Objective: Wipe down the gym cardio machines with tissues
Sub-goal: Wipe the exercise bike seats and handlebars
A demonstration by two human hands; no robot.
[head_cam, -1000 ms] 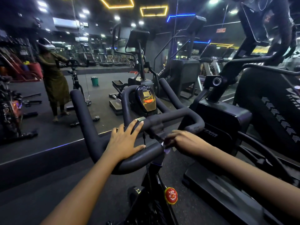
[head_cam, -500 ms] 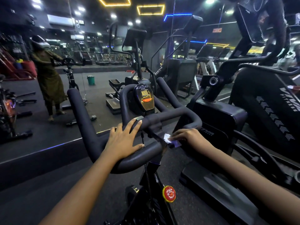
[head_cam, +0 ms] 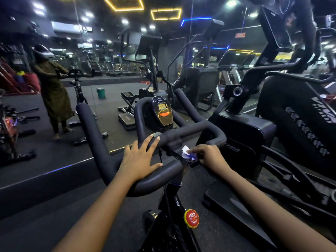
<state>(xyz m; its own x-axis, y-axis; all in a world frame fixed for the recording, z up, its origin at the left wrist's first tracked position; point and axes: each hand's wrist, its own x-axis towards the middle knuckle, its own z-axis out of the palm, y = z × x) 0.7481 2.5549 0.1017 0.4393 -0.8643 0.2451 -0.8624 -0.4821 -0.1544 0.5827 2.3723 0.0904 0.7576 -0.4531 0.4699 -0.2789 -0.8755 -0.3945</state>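
Head view: right hand [head_cam: 209, 155] pinches the tissue [head_cam: 187, 151] at its fingertips against the handlebar [head_cam: 101, 142]; left hand [head_cam: 140, 159] rests flat there.

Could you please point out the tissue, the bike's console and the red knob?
tissue [head_cam: 186, 150]: head view, exposed white corner.
console [head_cam: 162, 112]: head view, gold face centre.
red knob [head_cam: 191, 218]: head view, label centre.
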